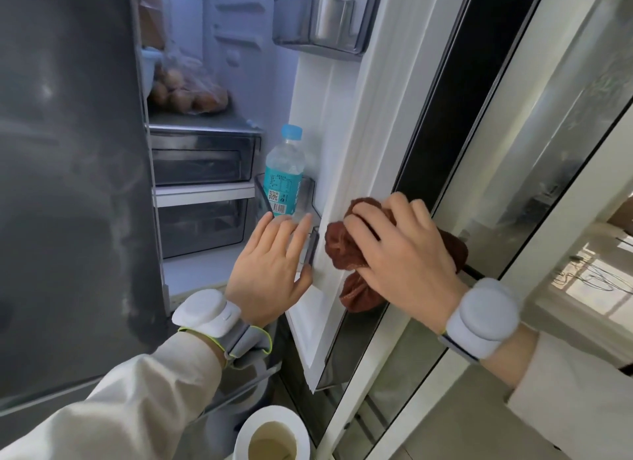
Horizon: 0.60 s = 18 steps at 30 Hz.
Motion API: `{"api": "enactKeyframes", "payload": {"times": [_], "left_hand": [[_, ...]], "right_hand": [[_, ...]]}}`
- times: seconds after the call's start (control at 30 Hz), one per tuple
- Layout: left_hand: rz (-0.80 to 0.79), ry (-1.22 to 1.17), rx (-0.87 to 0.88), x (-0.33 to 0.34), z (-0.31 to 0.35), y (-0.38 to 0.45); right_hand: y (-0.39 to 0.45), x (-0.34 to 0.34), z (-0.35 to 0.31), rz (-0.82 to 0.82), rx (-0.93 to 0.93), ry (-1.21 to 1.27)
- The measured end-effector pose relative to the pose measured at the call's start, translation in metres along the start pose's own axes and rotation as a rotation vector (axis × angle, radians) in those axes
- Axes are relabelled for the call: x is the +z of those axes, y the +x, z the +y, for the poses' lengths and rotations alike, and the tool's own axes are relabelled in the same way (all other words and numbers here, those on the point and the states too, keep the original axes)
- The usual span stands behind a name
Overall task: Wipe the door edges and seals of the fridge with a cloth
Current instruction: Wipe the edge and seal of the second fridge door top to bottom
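— Two hands in view, one cloth. What can't you make out?

— Much of the brown cloth (346,250) is hidden under the right hand (400,250), whose curled fingers clutch it and press it against the white inner edge of the open fridge door (346,172), low down near the seal. Part of the cloth hangs below the palm.

— And the left hand (270,271)?

— Flat, fingers straight, holding nothing; its fingertips lie on the clear door bin (310,199) just left of the cloth.

— What's in that bin?

— One bottle (284,172) with a blue cap and teal label, upright; its base is covered by the fingers. A second door bin (325,31) higher up is cut off by the top edge, its contents blurred.

— Inside the fridge?

— Two drawers (202,158), stacked, and a bag of round brownish items (188,89) on the shelf above; I can't tell what they are. One white cup (274,439) sits at the bottom edge, partly cut off.

— Wrists?

— Two pale wristbands (479,316), one on each.
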<state>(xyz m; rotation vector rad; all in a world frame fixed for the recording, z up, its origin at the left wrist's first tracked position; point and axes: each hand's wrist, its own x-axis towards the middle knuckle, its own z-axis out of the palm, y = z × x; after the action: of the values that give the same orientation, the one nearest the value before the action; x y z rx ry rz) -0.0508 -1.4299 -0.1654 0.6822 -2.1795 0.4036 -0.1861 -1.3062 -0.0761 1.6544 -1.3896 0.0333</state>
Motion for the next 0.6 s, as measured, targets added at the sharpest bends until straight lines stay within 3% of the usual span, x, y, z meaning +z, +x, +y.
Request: {"api": "enactKeyframes", "payload": {"times": [0.3,0.5,0.6], "left_hand": [[-0.042,0.042,0.006,-0.002,-0.004,0.002],[-0.022,0.03,0.012,-0.001,-0.002,0.0],[-0.023,0.049,0.004,-0.001,-0.002,0.001]], "right_hand": [[-0.03,0.023,-0.032,-0.145,-0.129,0.093],[0.018,-0.017,0.027,0.152,0.014,0.057],[0.033,-0.023,0.044,0.218,0.051,0.011]]}}
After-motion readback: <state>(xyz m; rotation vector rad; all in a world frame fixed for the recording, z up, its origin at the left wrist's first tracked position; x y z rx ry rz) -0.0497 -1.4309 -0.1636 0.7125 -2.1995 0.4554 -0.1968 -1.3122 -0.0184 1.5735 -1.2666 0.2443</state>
